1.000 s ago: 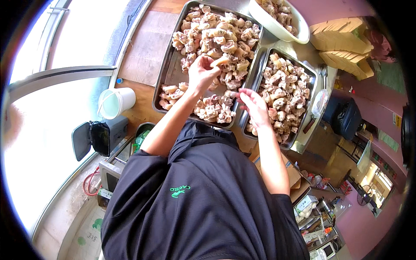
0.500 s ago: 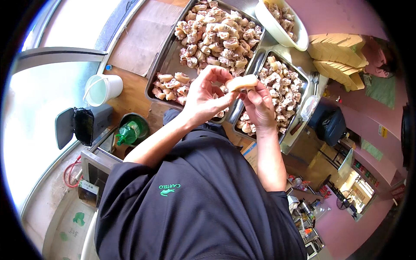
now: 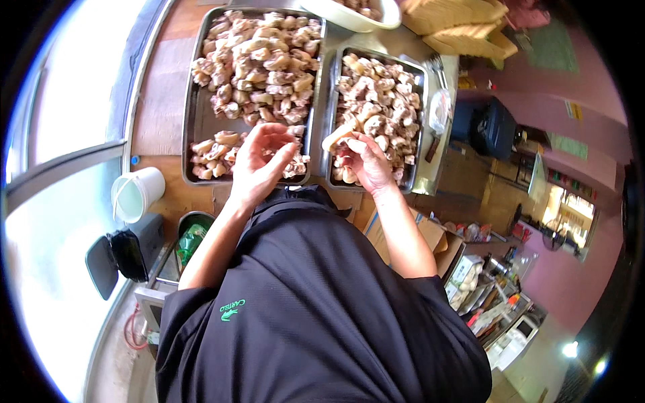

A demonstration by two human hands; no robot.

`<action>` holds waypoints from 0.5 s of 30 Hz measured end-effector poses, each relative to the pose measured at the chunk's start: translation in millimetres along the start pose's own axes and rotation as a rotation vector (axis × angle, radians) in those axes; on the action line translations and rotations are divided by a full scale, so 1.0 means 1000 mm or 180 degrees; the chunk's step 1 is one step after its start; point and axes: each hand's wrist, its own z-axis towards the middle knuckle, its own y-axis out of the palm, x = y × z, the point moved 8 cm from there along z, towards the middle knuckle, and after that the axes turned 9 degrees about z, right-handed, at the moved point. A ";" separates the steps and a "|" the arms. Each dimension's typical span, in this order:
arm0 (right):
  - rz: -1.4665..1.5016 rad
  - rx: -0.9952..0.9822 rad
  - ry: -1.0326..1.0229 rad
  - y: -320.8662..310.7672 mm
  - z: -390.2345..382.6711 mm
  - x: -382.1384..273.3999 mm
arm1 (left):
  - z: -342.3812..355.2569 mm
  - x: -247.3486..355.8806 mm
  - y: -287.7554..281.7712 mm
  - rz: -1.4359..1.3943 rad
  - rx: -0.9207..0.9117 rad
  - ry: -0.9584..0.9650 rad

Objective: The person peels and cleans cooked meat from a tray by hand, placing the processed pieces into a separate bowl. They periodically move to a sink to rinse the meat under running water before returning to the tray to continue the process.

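Two steel trays of pale, pinkish meat pieces lie before me: the larger left tray (image 3: 218, 122) holds a tall pile with a smaller group at its near end, the right tray (image 3: 422, 101) a wide heap. My right hand (image 3: 365, 161) grips a curved, skin-covered meat piece (image 3: 336, 138) over the left edge of the right tray. My left hand (image 3: 265, 158) is over the near part of the left tray, fingers loosely curved and apart, nothing visible in them.
A white bucket (image 3: 138, 195) and a grey lidded bin (image 3: 101, 265) stand left by a window. A white basin (image 3: 363, 20) sits beyond the trays, yellow cardboard (image 3: 467, 37) at back right, a long utensil (image 3: 433, 144) beside the right tray, boxes (image 3: 437, 245) lower right.
My hands were together on the piece half a second ago; now the left has released it and moved left, while the right has carried it over the right tray. The view has shifted.
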 end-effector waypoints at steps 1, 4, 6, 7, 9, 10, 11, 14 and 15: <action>0.0016 0.0459 -0.0045 -0.030 -0.013 -0.004 | -0.004 -0.003 0.002 -0.0045 -0.0062 -0.0275; -0.0608 0.1631 -0.0156 -0.135 -0.051 -0.012 | -0.010 -0.021 -0.003 0.0098 0.0136 -0.0314; -0.1014 0.2001 -0.0188 -0.192 -0.074 -0.020 | -0.013 -0.029 -0.004 0.0098 0.0186 -0.0355; -0.1078 0.2212 -0.0146 -0.216 -0.086 -0.021 | -0.014 -0.032 -0.004 0.0091 0.0224 -0.0443; -0.1133 0.2439 -0.0009 -0.256 -0.102 -0.020 | -0.016 -0.037 -0.008 0.0142 0.0345 -0.0522; -0.1067 0.2485 0.0161 -0.274 -0.108 -0.016 | -0.017 -0.036 -0.008 0.0249 0.0392 -0.0498; -0.0963 0.2471 0.0265 -0.286 -0.111 -0.009 | -0.017 -0.038 -0.009 0.0311 0.0392 -0.0502; -0.0750 0.2275 0.0455 -0.312 -0.104 0.012 | -0.012 -0.045 -0.013 0.0521 0.0440 -0.0502; -0.0775 0.2195 0.0346 -0.315 -0.099 0.017 | -0.009 -0.056 -0.019 0.0678 0.0489 -0.0477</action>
